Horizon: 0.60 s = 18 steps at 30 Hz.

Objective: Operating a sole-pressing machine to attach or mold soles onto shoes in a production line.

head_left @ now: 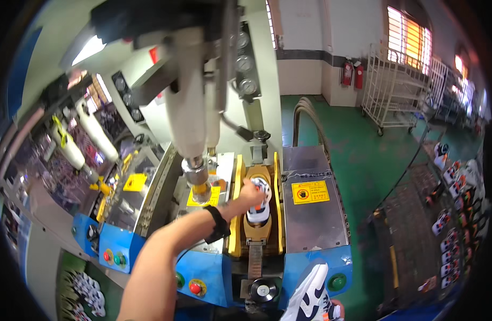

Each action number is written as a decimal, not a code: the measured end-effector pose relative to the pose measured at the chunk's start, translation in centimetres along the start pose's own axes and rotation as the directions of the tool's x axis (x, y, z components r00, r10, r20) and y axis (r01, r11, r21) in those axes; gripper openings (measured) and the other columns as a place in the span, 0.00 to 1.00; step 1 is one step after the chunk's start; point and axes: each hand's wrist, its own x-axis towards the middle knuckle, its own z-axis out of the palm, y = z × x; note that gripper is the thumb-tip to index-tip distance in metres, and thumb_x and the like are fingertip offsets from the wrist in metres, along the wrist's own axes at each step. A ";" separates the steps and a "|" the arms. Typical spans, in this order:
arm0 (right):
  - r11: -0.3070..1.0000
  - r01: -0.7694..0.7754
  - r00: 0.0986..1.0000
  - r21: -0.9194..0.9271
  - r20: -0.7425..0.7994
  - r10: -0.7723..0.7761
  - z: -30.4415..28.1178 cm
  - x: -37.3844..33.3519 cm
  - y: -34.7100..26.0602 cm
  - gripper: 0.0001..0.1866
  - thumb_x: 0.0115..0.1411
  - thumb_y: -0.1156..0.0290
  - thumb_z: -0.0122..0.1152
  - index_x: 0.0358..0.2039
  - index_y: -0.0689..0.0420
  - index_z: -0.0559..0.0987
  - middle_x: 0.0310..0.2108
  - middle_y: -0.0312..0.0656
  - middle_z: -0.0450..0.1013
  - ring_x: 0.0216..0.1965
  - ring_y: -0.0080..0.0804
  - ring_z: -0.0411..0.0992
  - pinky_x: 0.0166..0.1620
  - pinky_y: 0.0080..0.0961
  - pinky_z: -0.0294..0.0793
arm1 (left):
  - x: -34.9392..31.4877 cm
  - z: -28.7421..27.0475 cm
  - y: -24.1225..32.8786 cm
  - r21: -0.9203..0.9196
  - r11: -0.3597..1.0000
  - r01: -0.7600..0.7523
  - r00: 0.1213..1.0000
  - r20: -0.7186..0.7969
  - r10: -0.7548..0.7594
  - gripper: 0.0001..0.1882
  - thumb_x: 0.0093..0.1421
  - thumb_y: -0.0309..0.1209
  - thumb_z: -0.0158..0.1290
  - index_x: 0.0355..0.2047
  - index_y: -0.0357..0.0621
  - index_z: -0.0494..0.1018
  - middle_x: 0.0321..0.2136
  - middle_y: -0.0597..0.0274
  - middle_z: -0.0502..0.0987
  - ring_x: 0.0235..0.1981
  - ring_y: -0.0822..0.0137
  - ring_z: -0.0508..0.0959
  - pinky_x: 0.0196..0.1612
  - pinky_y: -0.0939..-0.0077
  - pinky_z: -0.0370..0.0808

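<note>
My left hand (251,195), with a black band on its wrist, is closed on a white sneaker (259,214) lying in the machine's yellow-sided cradle (236,214). That hand and wrist cover part of the shoe. At the lower edge, a second white sneaker (309,291) with dark and orange patches is tilted toe up, in front of the machine's blue right corner. My right hand (338,309) grips it; only a bit of the fingers shows, and the rest is cut off by the picture's edge.
Above my left forearm hangs a pale press cylinder (187,107) with a metal tip. Metal covers with yellow warning labels (310,192) flank the cradle. A red button (195,288) and a green button (337,282) sit on blue panels. Several shoes (450,246) stand on a rack at right.
</note>
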 end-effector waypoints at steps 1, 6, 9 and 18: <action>0.938 0.321 0.947 -0.133 0.047 -0.317 -1.8 1.8 0.9 0.29 0.56 0.64 0.58 0.56 0.62 0.62 0.52 0.50 0.65 0.51 0.38 0.67 0.52 0.36 0.67 | -0.5 1.9 -2.9 -0.102 0.994 0.038 0.999 0.021 -0.036 0.36 0.51 0.33 0.60 0.52 0.31 0.50 0.42 0.46 0.72 0.43 0.55 0.76 0.49 0.63 0.71; 0.738 -0.324 0.936 -0.592 -0.312 0.160 -11.5 -7.8 -21.5 0.26 0.58 0.71 0.55 0.56 0.63 0.61 0.48 0.49 0.68 0.47 0.40 0.70 0.49 0.36 0.71 | -33.4 15.6 3.5 -0.766 0.329 0.553 0.776 0.617 0.132 0.35 0.56 0.28 0.57 0.57 0.39 0.47 0.44 0.50 0.72 0.40 0.67 0.76 0.44 0.67 0.74; 0.757 -0.558 0.830 -0.341 -0.259 0.495 -9.4 3.6 -18.2 0.19 0.59 0.73 0.56 0.50 0.61 0.68 0.43 0.41 0.73 0.42 0.33 0.74 0.42 0.32 0.77 | -47.5 12.7 -2.8 -0.852 0.014 0.523 0.851 0.521 -0.061 0.38 0.52 0.23 0.59 0.58 0.42 0.49 0.48 0.55 0.67 0.49 0.65 0.70 0.51 0.69 0.70; -0.307 0.193 0.956 -0.932 0.248 -0.154 -9.6 17.2 -3.1 0.24 0.53 0.67 0.57 0.44 0.70 0.63 0.40 0.66 0.68 0.41 0.61 0.68 0.44 0.48 0.68 | -68.8 10.2 -5.6 -0.880 -0.262 0.397 0.520 0.451 -0.725 0.27 0.59 0.27 0.52 0.58 0.37 0.57 0.47 0.57 0.71 0.41 0.65 0.75 0.35 0.74 0.77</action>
